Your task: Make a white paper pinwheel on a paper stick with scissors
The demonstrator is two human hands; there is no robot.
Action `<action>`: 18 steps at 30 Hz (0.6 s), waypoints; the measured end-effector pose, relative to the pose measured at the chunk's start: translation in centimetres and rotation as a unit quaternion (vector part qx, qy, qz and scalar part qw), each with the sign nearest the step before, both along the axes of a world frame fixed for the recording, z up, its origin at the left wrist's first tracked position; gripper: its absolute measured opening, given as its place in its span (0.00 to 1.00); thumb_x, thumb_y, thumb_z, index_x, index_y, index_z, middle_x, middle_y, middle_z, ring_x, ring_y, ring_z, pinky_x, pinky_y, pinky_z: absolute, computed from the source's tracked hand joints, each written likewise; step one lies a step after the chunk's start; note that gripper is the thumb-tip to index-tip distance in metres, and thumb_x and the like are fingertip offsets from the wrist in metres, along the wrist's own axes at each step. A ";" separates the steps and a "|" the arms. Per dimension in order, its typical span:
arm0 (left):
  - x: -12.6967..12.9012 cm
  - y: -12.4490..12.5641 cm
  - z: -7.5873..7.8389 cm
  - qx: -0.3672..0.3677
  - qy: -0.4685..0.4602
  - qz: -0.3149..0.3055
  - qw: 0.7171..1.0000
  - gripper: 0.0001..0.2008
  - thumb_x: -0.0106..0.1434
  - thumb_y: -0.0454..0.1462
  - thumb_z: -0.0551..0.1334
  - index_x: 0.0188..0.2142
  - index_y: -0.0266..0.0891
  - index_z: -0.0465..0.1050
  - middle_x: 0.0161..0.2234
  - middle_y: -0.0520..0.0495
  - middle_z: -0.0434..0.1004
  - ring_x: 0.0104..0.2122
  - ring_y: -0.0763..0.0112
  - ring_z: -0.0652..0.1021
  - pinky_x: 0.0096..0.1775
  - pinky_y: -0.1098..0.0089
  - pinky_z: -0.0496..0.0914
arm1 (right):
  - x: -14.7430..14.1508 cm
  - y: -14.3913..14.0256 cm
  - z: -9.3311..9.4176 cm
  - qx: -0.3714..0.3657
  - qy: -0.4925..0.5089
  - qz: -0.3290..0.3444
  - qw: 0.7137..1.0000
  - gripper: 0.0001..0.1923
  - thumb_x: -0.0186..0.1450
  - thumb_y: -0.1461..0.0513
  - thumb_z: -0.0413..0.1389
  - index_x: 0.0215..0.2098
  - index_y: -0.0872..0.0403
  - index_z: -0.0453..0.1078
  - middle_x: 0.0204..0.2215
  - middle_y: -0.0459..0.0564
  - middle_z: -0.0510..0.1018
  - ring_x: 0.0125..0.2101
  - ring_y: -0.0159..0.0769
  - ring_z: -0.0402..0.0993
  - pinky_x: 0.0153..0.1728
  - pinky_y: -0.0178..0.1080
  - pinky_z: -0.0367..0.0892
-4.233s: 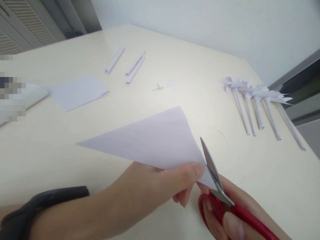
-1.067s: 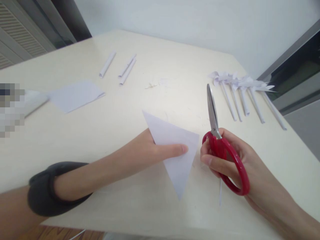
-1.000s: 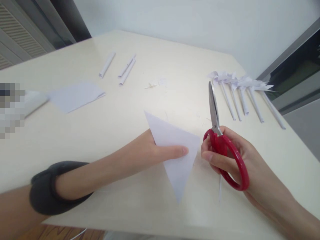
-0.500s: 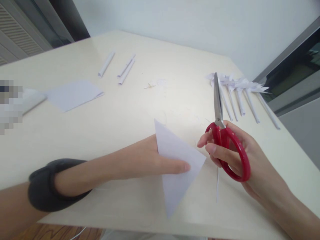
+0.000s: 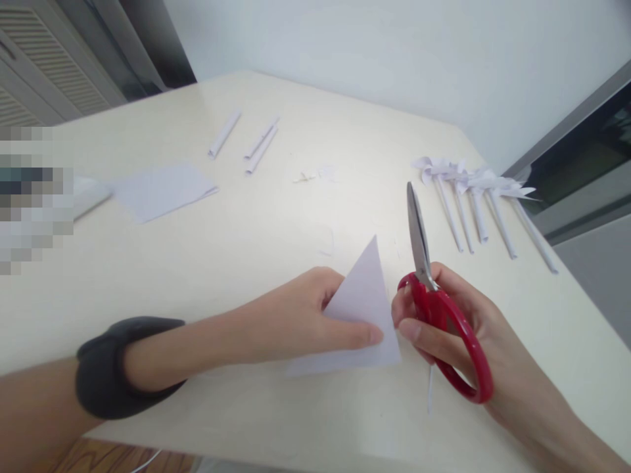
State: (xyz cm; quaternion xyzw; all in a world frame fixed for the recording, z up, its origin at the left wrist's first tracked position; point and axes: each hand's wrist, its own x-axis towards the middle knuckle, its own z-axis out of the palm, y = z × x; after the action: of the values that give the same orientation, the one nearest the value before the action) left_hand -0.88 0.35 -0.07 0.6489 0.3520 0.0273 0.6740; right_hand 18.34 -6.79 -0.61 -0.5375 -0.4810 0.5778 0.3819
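A white paper triangle [image 5: 359, 299] is pinched in my left hand [image 5: 315, 322], thumb on top and the other fingers hidden beneath. One corner of the paper points away from me, and its right edge comes close to my right hand [image 5: 458, 322]. That hand is closed around red-handled scissors [image 5: 419, 236], whose blades are together and point away from me. The fingers of my right hand rest around the handles, near the paper's edge. Below them a thin white paper strip [image 5: 430, 389] shows; whether it is held or lies on the table I cannot tell.
Several paper pinwheels [image 5: 476, 180] on rolled sticks lie along the table's right side. Rolled paper tubes [image 5: 261, 148] rest toward the back, with paper sheets [image 5: 165, 190] at the left. Small paper scraps [image 5: 315, 175] are scattered mid-table [image 5: 236, 230].
The paper triangle has turned in my left hand, so a corner now points away from me. The scissors have moved slightly down and left, nearer the paper. The view has shifted a little.
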 end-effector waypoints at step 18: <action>0.3 -0.1 -1.0 -0.037 -0.078 0.036 0.996 0.11 0.62 0.42 0.57 0.31 0.36 0.71 0.32 0.49 0.74 0.32 0.68 0.75 0.32 0.71 0.67 | -0.7 -0.1 -0.5 -0.033 -0.008 0.003 0.999 0.15 0.57 0.68 0.60 0.29 0.50 0.56 0.22 0.36 0.65 0.21 0.21 0.57 0.21 0.26 0.52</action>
State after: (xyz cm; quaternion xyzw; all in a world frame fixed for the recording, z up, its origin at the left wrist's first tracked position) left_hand -0.60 0.27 -1.06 0.6062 0.3220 0.0893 0.7217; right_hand 17.66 -6.91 -1.16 -0.5526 -0.4665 0.5904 0.3584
